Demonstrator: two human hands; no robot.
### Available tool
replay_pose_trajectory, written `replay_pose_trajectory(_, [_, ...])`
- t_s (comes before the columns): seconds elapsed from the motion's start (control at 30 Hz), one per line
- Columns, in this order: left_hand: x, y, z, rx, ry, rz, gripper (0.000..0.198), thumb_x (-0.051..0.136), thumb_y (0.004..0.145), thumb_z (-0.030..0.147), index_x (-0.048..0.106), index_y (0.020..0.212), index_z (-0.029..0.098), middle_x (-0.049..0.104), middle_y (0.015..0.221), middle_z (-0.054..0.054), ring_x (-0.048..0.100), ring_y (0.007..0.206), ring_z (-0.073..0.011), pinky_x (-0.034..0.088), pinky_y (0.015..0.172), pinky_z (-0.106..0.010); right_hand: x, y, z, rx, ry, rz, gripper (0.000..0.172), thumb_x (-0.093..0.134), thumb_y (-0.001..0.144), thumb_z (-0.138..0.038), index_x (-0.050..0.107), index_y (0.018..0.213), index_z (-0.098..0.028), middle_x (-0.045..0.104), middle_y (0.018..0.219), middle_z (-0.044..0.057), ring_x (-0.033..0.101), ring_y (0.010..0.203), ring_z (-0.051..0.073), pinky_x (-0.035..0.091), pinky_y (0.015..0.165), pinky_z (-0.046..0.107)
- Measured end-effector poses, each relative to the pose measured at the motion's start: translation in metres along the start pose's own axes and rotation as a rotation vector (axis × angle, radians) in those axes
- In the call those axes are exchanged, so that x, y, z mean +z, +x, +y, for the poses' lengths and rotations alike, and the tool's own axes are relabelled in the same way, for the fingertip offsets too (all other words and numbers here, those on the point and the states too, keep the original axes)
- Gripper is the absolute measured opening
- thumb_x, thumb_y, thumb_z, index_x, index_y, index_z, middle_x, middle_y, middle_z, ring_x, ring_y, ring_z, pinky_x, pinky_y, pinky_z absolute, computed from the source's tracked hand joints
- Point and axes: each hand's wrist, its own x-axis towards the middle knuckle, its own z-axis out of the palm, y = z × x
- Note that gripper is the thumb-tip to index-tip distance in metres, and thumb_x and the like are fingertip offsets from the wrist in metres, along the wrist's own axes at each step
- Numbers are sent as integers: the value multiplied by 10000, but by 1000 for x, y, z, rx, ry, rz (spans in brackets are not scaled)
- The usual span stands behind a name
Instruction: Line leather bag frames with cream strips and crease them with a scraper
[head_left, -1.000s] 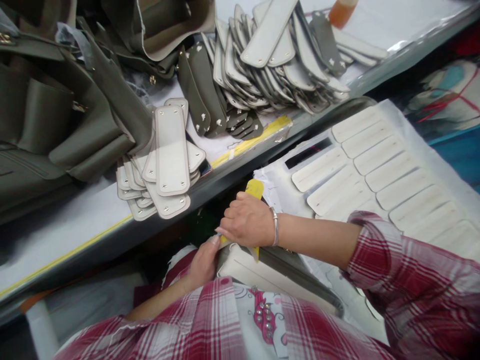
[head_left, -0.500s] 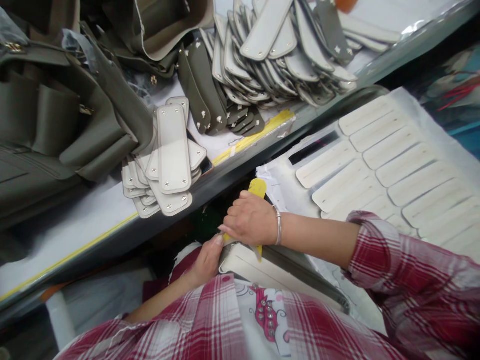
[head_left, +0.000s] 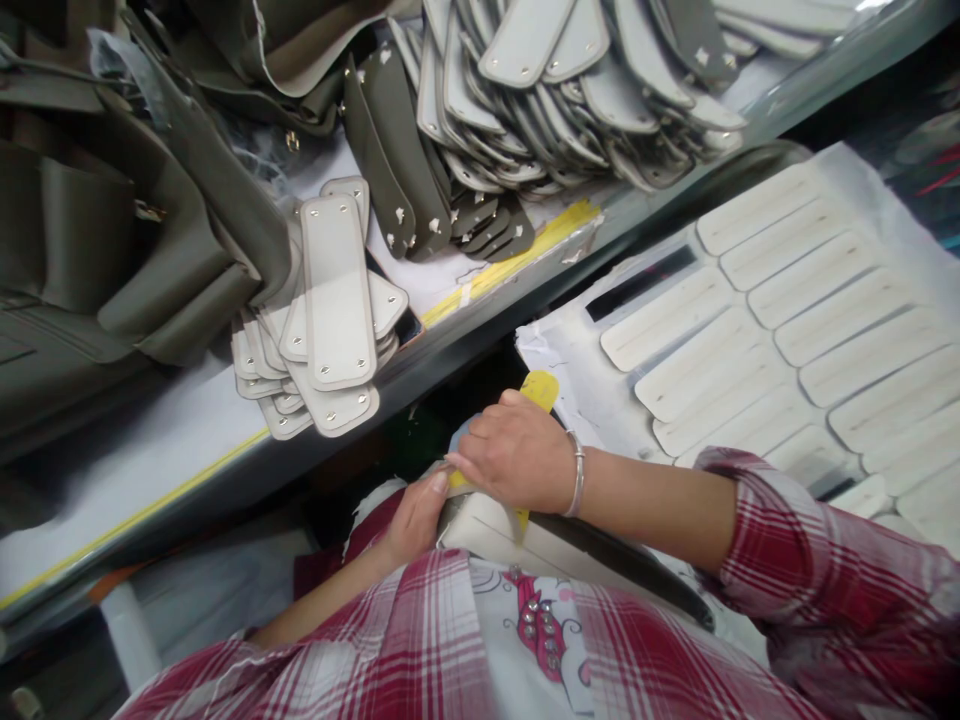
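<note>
My right hand (head_left: pixel 517 455), with a bracelet at its wrist, is closed round a flat yellow tool (head_left: pixel 541 388). The tool's rounded end sticks out above the knuckles, and a yellow tip shows below the hand. My left hand (head_left: pixel 416 518) is closed, its thumb and fingers pinching the end of a pale piece (head_left: pixel 457 490) close to the right fingertips. What lies between the hands is partly hidden. Just below, at my lap, rests a larger pale panel (head_left: pixel 487 530) with a line along it, partly covered by the shirt.
Rows of pale rounded panels (head_left: pixel 817 280) lie on a white sheet at right. On the bench ahead are a small stack of panels with metal studs (head_left: pixel 341 290), a large heap of similar panels (head_left: pixel 517 110), dark green ones (head_left: pixel 390 150), and dark green bags (head_left: pixel 90 230) at left.
The right hand has shifted slightly right and down and turned, tilting the yellow tool's upper end rightward. The left hand keeps its grip. The camera view has shifted a little.
</note>
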Motion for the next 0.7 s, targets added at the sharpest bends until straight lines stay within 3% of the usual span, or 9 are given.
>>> replay_pose_trajectory(0.27, [1, 6, 20, 135, 115, -85, 387, 295, 909, 407, 546, 1062, 155, 585, 1067, -82, 514, 997, -208, 393, 893, -322, 2, -14, -3, 100, 23, -8, 455, 271, 934, -363, 614, 725, -149, 610, 693, 63, 475, 658, 157, 174, 652, 342])
replay_pose_trajectory(0.47, [-2, 11, 30, 32, 97, -204, 346, 334, 901, 367, 384, 1185, 176, 496, 1188, -85, 478, 1050, -198, 373, 913, -319, 4, -29, -6, 214, 58, -33, 449, 254, 940, -375, 627, 801, -166, 617, 713, 69, 502, 671, 175, 186, 652, 347])
replay_pose_trajectory(0.7, [-3, 18, 50, 63, 307, -395, 367, 382, 886, 354, 434, 1214, 197, 500, 1220, -68, 461, 1102, -211, 346, 950, -316, -2, -49, -24, 382, 33, -92, 431, 272, 936, -387, 631, 863, -162, 634, 756, 87, 542, 698, 179, 214, 650, 333])
